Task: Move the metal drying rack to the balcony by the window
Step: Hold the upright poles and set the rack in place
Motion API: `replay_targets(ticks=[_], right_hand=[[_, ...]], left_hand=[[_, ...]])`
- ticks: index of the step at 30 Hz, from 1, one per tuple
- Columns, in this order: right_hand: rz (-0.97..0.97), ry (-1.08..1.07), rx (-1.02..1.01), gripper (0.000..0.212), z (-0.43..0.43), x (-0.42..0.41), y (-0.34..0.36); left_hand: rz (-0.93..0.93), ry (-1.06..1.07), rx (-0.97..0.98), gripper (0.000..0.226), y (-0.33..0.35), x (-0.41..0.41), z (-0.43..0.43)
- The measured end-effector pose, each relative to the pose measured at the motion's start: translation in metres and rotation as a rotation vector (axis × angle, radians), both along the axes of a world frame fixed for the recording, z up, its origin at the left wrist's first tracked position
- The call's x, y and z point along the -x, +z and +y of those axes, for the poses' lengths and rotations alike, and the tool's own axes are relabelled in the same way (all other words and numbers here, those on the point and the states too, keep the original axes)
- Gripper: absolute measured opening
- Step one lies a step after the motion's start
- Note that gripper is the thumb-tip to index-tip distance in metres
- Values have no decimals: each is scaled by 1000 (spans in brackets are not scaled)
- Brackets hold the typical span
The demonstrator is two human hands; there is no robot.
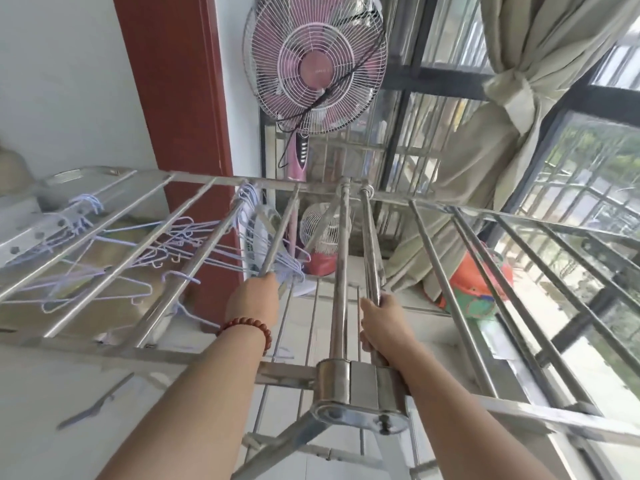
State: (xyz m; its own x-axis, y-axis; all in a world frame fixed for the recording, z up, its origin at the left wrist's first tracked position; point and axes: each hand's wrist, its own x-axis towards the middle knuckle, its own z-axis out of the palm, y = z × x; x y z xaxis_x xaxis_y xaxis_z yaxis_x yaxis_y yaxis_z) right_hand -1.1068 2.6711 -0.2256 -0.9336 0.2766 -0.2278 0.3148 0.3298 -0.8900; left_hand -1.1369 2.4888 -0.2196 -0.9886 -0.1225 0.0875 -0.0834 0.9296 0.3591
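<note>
The metal drying rack [341, 244] fills the view, its two wings spread left and right of a central hinge block in front of me. My left hand [254, 301], with a red bead bracelet at the wrist, is closed around a rail of the left wing. My right hand [382, 323] grips the right one of the two central rails. Several pale lilac wire hangers [166, 244] hang on the left wing's rails. The barred window [571, 188] runs along the right side, close to the rack's right wing.
A pink standing fan [317, 64] stands ahead beyond the rack, a small white fan [323, 228] below it. A red-brown door frame [183, 98] is at left. A tied beige curtain [491, 140] hangs by the window, an orange-green bag [479, 289] under it.
</note>
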Motion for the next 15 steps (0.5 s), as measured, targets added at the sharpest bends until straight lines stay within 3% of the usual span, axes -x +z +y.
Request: replay_targets(ticks=[6,15], right_hand=[[12,20,-24,15,14,41,1],[30,38,-13,17,33,106,-2]], left_hand=[[14,-35,137,33,0,37,13],[37,-8,126,31,-1,93,31]])
